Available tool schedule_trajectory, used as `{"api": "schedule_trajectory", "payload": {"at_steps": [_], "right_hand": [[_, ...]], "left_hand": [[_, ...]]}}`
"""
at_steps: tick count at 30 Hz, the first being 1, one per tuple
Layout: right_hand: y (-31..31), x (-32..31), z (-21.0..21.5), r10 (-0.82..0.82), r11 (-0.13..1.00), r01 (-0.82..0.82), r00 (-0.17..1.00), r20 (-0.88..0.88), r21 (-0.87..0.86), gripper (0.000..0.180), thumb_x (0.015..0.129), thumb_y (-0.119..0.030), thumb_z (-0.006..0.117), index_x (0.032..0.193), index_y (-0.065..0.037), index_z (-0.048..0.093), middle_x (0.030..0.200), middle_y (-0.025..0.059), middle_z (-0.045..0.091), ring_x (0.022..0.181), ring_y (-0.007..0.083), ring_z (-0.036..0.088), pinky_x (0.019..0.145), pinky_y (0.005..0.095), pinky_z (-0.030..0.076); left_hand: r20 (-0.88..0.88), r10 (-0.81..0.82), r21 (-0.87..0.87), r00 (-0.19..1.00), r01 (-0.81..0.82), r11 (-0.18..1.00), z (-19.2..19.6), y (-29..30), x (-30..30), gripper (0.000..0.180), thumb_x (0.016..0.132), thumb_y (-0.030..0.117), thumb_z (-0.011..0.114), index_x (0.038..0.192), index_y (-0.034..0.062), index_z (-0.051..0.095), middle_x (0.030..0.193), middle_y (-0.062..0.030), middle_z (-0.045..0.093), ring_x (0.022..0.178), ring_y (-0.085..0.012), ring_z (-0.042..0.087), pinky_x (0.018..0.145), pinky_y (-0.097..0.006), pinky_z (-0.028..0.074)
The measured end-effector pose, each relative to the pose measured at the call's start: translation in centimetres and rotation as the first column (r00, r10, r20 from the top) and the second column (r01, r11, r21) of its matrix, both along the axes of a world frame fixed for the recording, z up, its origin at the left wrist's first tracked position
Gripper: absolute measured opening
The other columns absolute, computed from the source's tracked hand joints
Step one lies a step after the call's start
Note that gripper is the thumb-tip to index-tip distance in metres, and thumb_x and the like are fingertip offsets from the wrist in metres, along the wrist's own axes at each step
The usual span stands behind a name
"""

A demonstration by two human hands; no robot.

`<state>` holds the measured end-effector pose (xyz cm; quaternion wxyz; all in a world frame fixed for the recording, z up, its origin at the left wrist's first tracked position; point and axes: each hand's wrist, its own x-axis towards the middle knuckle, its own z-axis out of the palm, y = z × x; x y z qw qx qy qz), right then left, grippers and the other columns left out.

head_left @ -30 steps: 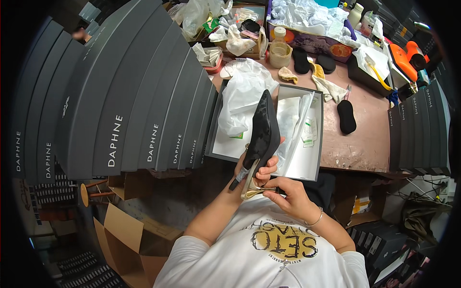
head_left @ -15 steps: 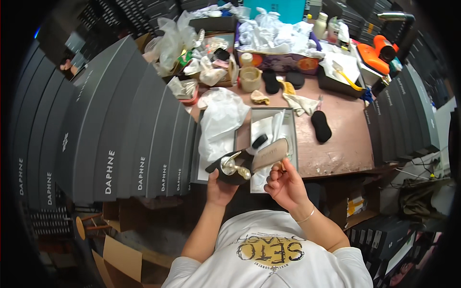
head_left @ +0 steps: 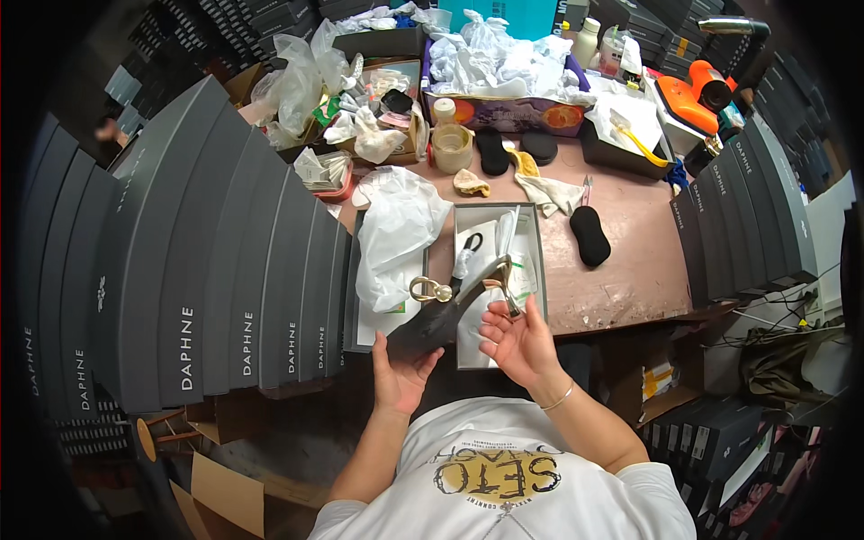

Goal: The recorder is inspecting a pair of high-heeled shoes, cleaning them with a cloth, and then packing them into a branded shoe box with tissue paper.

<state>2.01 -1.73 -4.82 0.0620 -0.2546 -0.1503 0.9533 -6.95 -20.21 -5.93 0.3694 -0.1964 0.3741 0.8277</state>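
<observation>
Over the open shoe box (head_left: 531,225) on the desk (head_left: 630,261), your left hand (head_left: 400,369) now grips the black high-heeled shoe (head_left: 441,315) by its toe, turned sideways; your right hand (head_left: 517,337), fingers spread, touches its heel.

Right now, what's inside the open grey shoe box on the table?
The open grey shoe box holds white tissue paper and a black loop. The black high-heeled shoe and right hand cover its near end.
</observation>
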Motion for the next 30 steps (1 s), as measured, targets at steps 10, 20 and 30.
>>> {"api": "schedule_trajectory", "payload": {"at_steps": [10, 20, 30], "right_hand": [[1.1, -1.2, -7.9, -0.045, -0.315, -0.349, 0.934, 0.353, 0.883, 0.088, 0.078, -0.028, 0.071, 0.144, 0.002, 0.021, 0.143, 0.0309, 0.025, 0.130, 0.0440, 0.032, 0.108, 0.0439, 0.029], [2.2, -1.8, -9.7, -0.056, -0.113, -0.308, 0.951, 0.303, 0.945, 0.101, 0.065, -0.016, 0.068, 0.147, -0.001, 0.010, 0.131, 0.0345, 0.037, 0.118, 0.0459, 0.044, 0.100, 0.0416, 0.039], [1.8, 1.6, -1.4, 0.027, 0.338, 0.010, 0.999, -0.020, 0.941, 0.081, 0.075, 0.002, 0.054, 0.148, -0.002, 0.017, 0.140, 0.0129, 0.038, 0.125, 0.0184, 0.041, 0.102, 0.0296, 0.034]], "left_hand": [[-0.024, 0.086, 0.097, 0.996, -0.084, 0.992, -1.3, -0.8, -6.7, 0.061, 0.083, 0.055, 0.060, 0.110, 0.0002, 0.057, 0.099, -0.0136, 0.064, 0.086, -0.0260, 0.065, 0.074, -0.034, 0.059], [0.331, 0.298, 0.120, 0.895, -0.353, 0.928, -6.2, -0.4, -10.0, 0.084, 0.073, 0.054, 0.073, 0.114, -0.0133, 0.043, 0.108, -0.0220, 0.050, 0.087, -0.0296, 0.059, 0.072, -0.030, 0.059], [-0.181, -0.143, 0.015, 0.973, 0.148, 0.989, -2.2, 1.7, -1.7, 0.108, 0.079, 0.059, 0.065, 0.148, 0.0050, 0.003, 0.147, -0.0230, 0.023, 0.130, -0.0376, 0.037, 0.106, -0.047, 0.034]]}}
